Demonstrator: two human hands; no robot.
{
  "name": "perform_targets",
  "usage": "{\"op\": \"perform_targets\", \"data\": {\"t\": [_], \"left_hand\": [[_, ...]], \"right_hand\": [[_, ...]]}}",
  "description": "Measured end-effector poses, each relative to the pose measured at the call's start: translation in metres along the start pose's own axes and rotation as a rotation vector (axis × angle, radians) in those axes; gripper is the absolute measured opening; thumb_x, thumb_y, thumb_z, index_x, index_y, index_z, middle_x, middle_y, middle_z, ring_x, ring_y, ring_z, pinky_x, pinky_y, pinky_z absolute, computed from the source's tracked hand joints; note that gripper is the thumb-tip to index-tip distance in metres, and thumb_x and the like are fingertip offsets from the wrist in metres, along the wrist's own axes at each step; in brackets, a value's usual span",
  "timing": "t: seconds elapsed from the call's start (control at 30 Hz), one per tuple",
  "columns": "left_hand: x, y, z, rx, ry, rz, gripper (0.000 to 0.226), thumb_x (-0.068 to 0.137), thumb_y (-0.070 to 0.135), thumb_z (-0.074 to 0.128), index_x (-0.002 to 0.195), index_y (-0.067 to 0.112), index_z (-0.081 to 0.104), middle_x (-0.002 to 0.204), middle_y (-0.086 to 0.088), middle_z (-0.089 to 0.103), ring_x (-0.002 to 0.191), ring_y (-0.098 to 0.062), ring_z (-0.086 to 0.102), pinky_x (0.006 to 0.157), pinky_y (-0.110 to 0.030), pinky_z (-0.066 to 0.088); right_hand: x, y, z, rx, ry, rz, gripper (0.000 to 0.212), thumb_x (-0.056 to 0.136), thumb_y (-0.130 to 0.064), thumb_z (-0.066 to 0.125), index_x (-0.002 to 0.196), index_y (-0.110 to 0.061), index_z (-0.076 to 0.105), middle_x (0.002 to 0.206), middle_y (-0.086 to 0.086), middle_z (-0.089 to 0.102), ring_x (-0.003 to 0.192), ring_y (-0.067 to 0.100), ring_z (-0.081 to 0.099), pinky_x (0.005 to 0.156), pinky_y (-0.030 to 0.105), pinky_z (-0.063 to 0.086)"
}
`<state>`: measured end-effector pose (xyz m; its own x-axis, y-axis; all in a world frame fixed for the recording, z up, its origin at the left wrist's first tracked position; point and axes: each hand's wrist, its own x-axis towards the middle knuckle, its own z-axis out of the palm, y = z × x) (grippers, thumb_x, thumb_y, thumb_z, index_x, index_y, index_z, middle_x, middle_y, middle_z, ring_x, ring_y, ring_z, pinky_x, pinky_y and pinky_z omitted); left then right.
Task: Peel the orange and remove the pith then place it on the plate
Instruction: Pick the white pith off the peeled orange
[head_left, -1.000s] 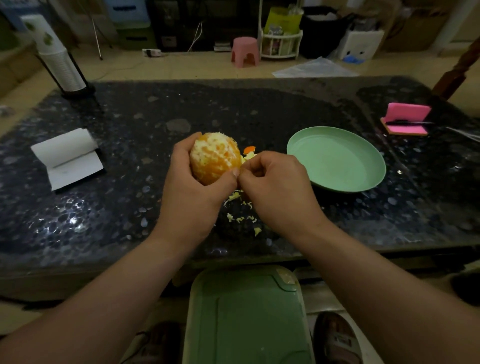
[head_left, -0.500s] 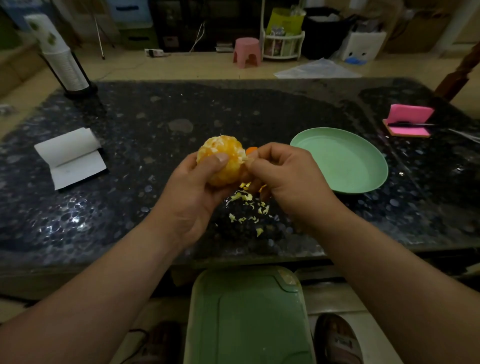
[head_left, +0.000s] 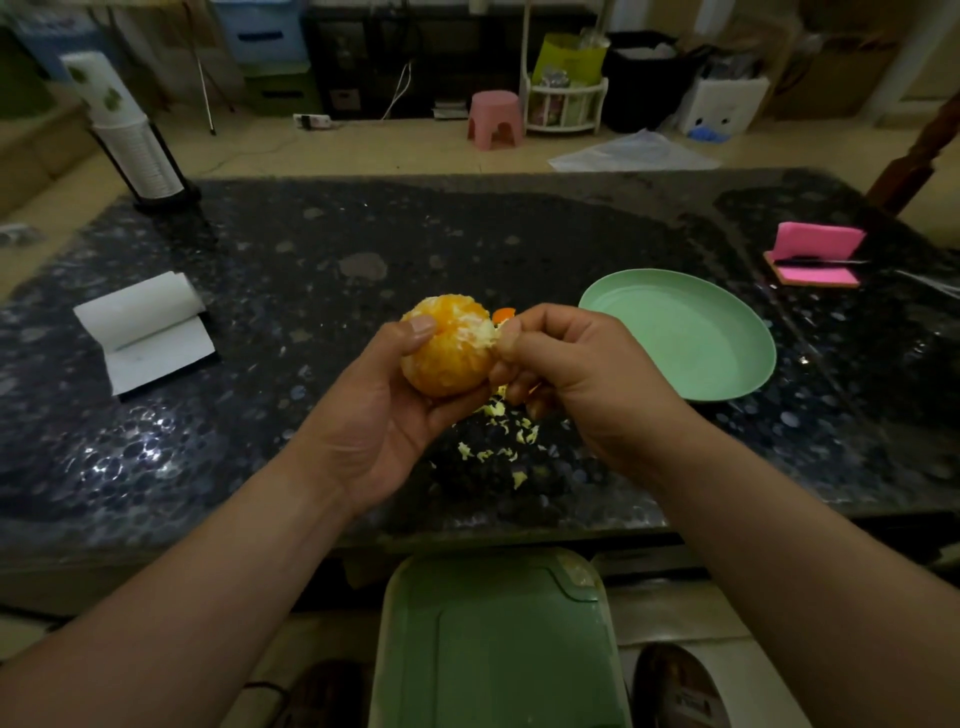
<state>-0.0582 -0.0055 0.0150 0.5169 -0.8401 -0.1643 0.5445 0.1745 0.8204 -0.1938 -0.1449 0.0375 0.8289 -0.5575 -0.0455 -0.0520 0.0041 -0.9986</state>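
A peeled orange (head_left: 448, 348) with white pith patches is held above the dark speckled table. My left hand (head_left: 379, 410) grips it from below and the left, thumb on top. My right hand (head_left: 566, 374) pinches a strip of pith at the orange's upper right edge. Small pale pith scraps (head_left: 501, 436) lie on the table under the hands. A bit of orange peel (head_left: 503, 313) shows just behind the fruit. The pale green plate (head_left: 685, 332) sits to the right, with nothing on it.
A folded white paper (head_left: 143, 327) lies at the left. A stack of paper cups in a holder (head_left: 132, 140) stands at the far left corner. A pink sponge-like pad (head_left: 815, 254) is at the far right. A green bin lid (head_left: 498, 639) is below the table's near edge.
My left hand has turned the orange, palm now facing up, and my right hand has shifted from the fruit's lower right side to its upper right edge.
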Motion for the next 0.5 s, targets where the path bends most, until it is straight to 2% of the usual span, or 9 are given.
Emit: {"op": "perform_targets", "data": {"t": [0.2, 0.37, 0.5], "left_hand": [[0.0012, 0.0016, -0.0045, 0.014, 0.001, 0.009, 0.047, 0.100, 0.035, 0.057, 0.139, 0.010, 0.062, 0.133, -0.018, 0.071, 0.116, -0.031, 0.071, 0.102, -0.045, 0.060], [0.0025, 0.0010, -0.0033, 0.015, 0.011, 0.004, 0.049, 0.103, 0.030, 0.056, 0.145, 0.005, 0.055, 0.139, -0.023, 0.068, 0.123, -0.036, 0.068, 0.094, -0.040, 0.063], [0.0034, -0.0002, -0.0036, 0.042, 0.019, 0.005, 0.047, 0.103, 0.030, 0.056, 0.144, 0.006, 0.057, 0.140, -0.024, 0.067, 0.129, -0.038, 0.066, 0.101, -0.044, 0.060]], "right_hand": [[0.0004, 0.0005, -0.0042, 0.030, -0.007, 0.004, 0.017, 0.100, -0.006, 0.065, 0.086, -0.014, 0.071, 0.080, 0.008, 0.075, 0.063, 0.015, 0.063, 0.053, 0.024, 0.047], [0.0025, 0.0025, -0.0030, 0.082, -0.003, 0.033, 0.018, 0.105, -0.006, 0.058, 0.095, -0.012, 0.071, 0.089, 0.011, 0.078, 0.066, 0.014, 0.066, 0.056, 0.025, 0.051], [0.0042, 0.0041, -0.0019, 0.088, 0.019, 0.053, 0.016, 0.105, -0.011, 0.057, 0.099, -0.011, 0.072, 0.090, 0.010, 0.078, 0.070, 0.016, 0.069, 0.060, 0.029, 0.054]]}}
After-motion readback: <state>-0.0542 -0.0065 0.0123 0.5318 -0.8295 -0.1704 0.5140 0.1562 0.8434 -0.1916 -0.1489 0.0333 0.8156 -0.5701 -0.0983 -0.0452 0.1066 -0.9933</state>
